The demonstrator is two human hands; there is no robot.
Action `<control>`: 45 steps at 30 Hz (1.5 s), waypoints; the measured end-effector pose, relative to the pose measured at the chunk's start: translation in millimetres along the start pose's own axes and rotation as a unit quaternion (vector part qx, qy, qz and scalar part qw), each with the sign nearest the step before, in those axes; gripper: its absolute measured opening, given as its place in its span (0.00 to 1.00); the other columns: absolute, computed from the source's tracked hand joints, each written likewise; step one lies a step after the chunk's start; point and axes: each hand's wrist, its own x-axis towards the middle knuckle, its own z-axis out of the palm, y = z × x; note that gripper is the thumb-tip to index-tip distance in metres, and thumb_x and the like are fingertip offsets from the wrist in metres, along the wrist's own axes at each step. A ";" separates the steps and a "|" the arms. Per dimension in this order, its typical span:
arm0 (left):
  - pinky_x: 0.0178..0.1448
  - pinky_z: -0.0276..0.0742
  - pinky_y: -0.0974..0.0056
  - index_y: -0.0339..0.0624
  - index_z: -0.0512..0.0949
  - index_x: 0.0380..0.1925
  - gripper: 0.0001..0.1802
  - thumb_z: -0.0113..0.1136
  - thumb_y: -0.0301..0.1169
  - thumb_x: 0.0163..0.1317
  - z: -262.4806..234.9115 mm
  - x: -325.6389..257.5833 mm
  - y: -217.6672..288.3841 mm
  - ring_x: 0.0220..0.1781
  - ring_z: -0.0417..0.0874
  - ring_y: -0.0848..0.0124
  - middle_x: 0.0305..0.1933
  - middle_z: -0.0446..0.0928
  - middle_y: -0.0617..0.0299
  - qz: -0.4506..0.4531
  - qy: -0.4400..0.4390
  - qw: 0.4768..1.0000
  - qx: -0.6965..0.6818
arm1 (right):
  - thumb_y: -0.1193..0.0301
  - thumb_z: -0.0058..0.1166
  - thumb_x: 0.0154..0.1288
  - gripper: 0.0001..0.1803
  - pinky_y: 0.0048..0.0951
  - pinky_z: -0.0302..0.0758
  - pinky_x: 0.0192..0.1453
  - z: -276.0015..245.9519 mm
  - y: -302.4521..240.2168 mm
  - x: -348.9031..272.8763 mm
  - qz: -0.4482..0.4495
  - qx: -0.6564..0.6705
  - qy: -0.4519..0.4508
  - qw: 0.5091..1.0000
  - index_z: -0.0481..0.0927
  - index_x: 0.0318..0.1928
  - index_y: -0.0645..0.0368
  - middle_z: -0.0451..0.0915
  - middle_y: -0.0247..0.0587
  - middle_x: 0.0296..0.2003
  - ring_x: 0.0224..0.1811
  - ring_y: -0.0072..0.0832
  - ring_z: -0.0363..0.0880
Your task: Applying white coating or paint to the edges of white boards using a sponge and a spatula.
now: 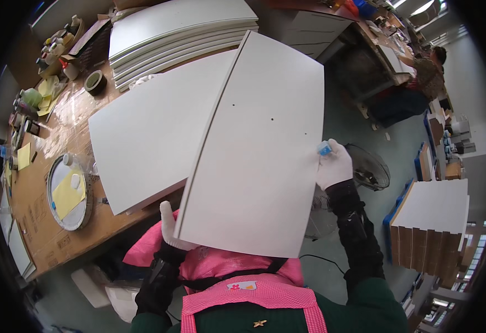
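Note:
A large white panel [259, 150] with three small dark holes lies tilted in front of me, its lower end near my pink apron. My left hand [172, 228], in a white glove, grips its lower left edge, with the thumb pointing up and the other fingers hidden. My gloved right hand [334, 166] is closed at the right edge, with a small blue block [324, 149] between the fingers. Whether that hand also bears the panel's weight, I cannot tell. Beneath the held panel, another white panel [143, 133] rests on the workbench.
The cardboard-covered workbench [37, 211] holds a stack of white panels [182, 28], a tape roll [95, 82], a round tub lid [60, 213] and several bottles. A floor fan [373, 166] and stacked boards [428, 222] stand at right. Another person [403, 105] works beyond.

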 end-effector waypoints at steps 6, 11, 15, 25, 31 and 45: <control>0.67 0.74 0.46 0.30 0.57 0.71 0.44 0.61 0.49 0.66 -16.1 40.9 -48.7 0.63 0.78 0.48 0.67 0.69 0.39 -0.285 -0.036 0.755 0.589 | 0.66 0.51 0.72 0.08 0.31 0.76 0.53 -43.0 -52.3 11.4 -0.070 -0.092 0.065 0.991 0.77 0.38 0.56 0.80 0.33 0.37 0.44 0.29 0.79; 0.59 0.80 0.58 0.32 0.70 0.63 0.27 0.57 0.40 0.71 -81.5 116.9 -54.7 0.54 0.82 0.63 0.57 0.79 0.50 -0.288 0.044 0.695 0.657 | 0.68 0.52 0.71 0.06 0.30 0.73 0.52 -51.1 -84.0 38.6 -0.094 -0.148 0.052 0.983 0.78 0.38 0.56 0.80 0.32 0.36 0.42 0.25 0.78; 0.59 0.80 0.56 0.33 0.73 0.59 0.23 0.53 0.37 0.72 6.7 166.4 -106.7 0.54 0.83 0.61 0.56 0.80 0.51 -0.080 -0.081 0.912 0.394 | 0.68 0.55 0.69 0.06 0.27 0.71 0.51 -93.1 -99.3 40.3 -0.118 -0.181 0.004 0.976 0.79 0.35 0.55 0.80 0.31 0.35 0.41 0.23 0.77; 0.47 0.81 0.64 0.33 0.75 0.54 0.20 0.63 0.25 0.61 79.9 148.2 -180.3 0.41 0.84 0.69 0.45 0.82 0.59 0.097 -0.043 0.761 0.641 | 0.68 0.51 0.71 0.09 0.24 0.69 0.53 -59.0 -108.6 23.3 -0.217 -0.168 -0.020 0.961 0.81 0.41 0.60 0.77 0.30 0.37 0.43 0.21 0.75; 0.52 0.81 0.60 0.32 0.75 0.53 0.19 0.60 0.34 0.68 221.6 117.1 -83.6 0.45 0.84 0.65 0.45 0.83 0.56 0.422 -0.156 0.077 0.890 | 0.69 0.52 0.72 0.10 0.28 0.71 0.53 75.1 -115.8 45.3 -0.215 -0.125 -0.211 0.945 0.80 0.46 0.62 0.79 0.34 0.38 0.44 0.23 0.76; 0.54 0.82 0.55 0.34 0.77 0.45 0.14 0.52 0.34 0.70 374.8 185.6 114.7 0.45 0.85 0.59 0.43 0.82 0.53 0.415 -0.090 0.715 0.556 | 0.53 0.47 0.73 0.29 0.53 0.75 0.65 102.6 -217.9 167.5 -0.117 0.090 -0.135 0.980 0.71 0.57 0.69 0.76 0.61 0.59 0.58 0.52 0.78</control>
